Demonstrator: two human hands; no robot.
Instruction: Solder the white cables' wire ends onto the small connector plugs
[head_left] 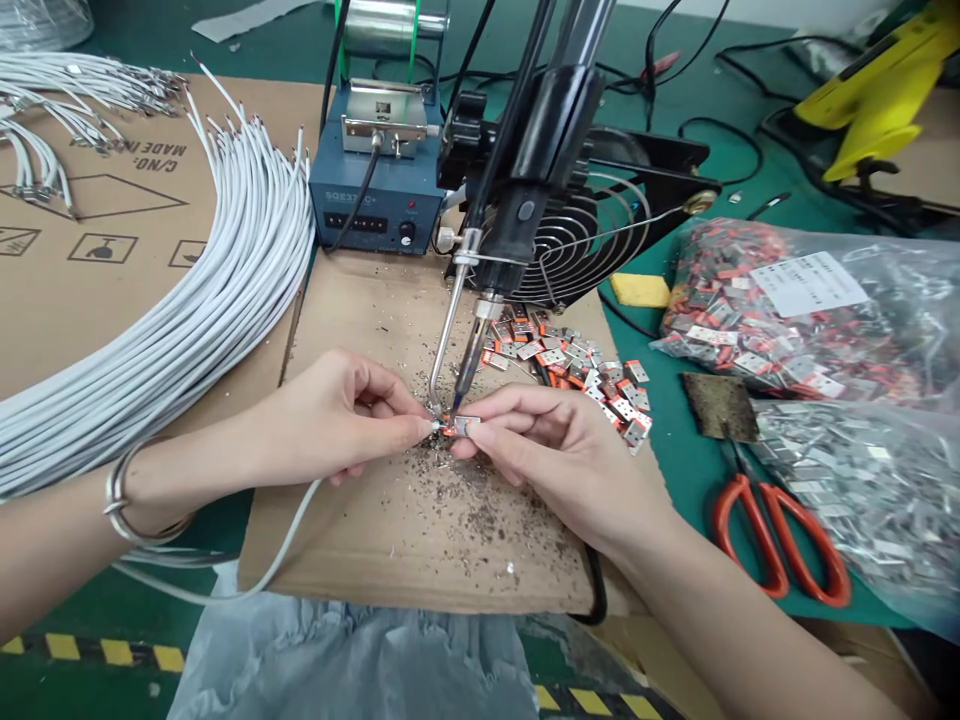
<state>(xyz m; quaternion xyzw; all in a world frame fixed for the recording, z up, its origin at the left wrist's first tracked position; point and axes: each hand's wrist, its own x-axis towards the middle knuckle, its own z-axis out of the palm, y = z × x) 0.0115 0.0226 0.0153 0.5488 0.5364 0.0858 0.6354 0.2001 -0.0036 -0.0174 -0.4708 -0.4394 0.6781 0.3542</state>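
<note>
My left hand (367,415) pinches the end of a white cable (289,535), whose length hangs below the wrist and runs off to the left. Between the thumb and fingers of my right hand (540,440) is a USB connector (463,426) with a metal shell and orange insert. Cable end and connector meet under the tip of a soldering iron (472,350), clamped upright above them. A thin metal feed tube (448,330) curves down to the same spot. Whether the iron's tip touches the connector is too small to tell.
Loose USB connectors (555,355) lie right of the iron, before a black fan (585,240). A bundle of white cables (247,220) spreads at left. Behind stands a blue solder feeder (379,205). Red-handled scissors (780,540) and a bag of connectors (795,310) lie right.
</note>
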